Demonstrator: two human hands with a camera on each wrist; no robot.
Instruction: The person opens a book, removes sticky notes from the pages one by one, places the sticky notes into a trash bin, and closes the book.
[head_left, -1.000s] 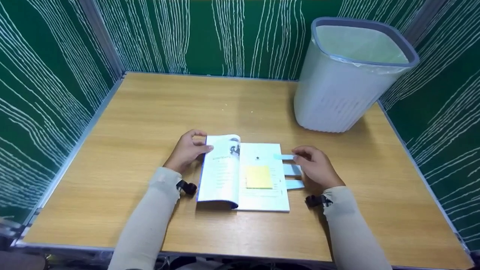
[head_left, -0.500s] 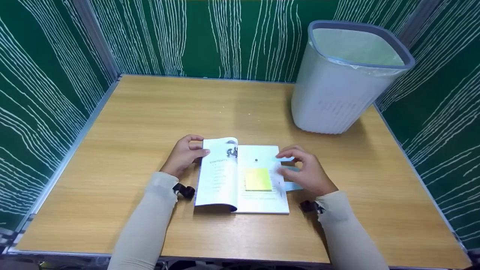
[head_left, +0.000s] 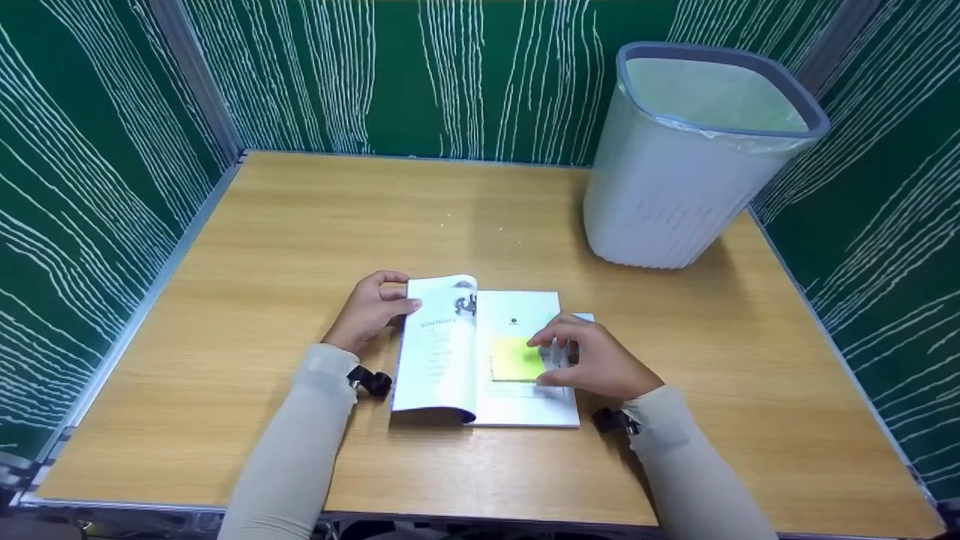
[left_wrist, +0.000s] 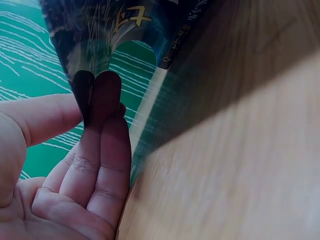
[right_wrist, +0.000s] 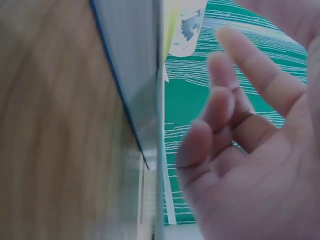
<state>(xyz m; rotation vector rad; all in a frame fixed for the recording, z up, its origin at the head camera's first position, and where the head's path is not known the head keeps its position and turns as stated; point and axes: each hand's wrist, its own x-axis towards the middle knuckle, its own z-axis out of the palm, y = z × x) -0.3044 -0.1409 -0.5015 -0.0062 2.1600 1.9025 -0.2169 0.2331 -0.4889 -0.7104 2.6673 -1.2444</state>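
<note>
An open book [head_left: 517,409] lies on the table with a yellow sticky note pad [head_left: 510,364] on its right page. My left hand [head_left: 367,307] pinches the outer edge of the raised cover and left page, thumb on the printed side. In the left wrist view the fingers lie behind the dark, glossy cover [left_wrist: 100,35]. Over the right page hovers my right hand [head_left: 600,360], index finger and thumb apart at the pad's right side. The right wrist view shows its fingers loosely bent, holding nothing. One blue strip [head_left: 585,317] sticks out beyond the page; my right hand hides the others.
A tall white waste bin [head_left: 667,187] with a grey rim and a liner bag stands at the back right of the wooden table [head_left: 337,210]. Green panels [head_left: 405,82] with white streaks enclose the back and sides. Tiny white specks lie mid-table.
My right hand has let go of the top blue strip at the book's right edge and moved left and toward me, to the yellow pad. The left hand keeps its grip.
</note>
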